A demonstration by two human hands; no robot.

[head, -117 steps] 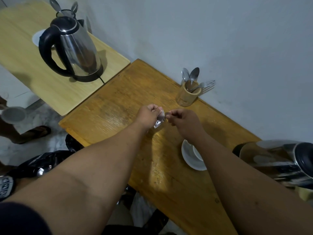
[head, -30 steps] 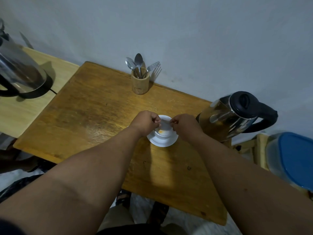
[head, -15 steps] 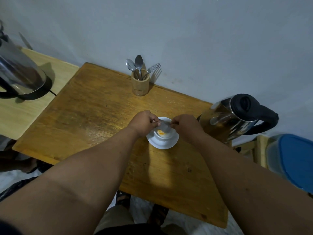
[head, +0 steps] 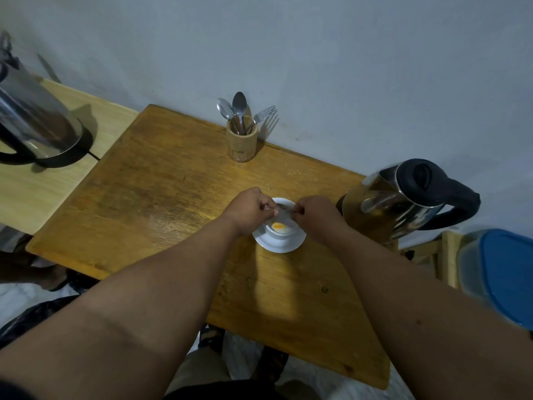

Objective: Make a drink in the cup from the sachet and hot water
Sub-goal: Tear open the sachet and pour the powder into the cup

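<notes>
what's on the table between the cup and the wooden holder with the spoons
Nothing: in the head view the stretch of wooden table between the cup and the cutlery holder is bare. Both hands pinch the sachet just above the cup.

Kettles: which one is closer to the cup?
The kettle on the brown table, just right of the cup and by the right hand. The other kettle stands on the separate paler table at far left.

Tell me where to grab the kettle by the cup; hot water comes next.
Grip the kettle by its black handle, coming from the right with the right hand. The handle loops out on the side away from the cup, and the steel body is likely hot.
</notes>
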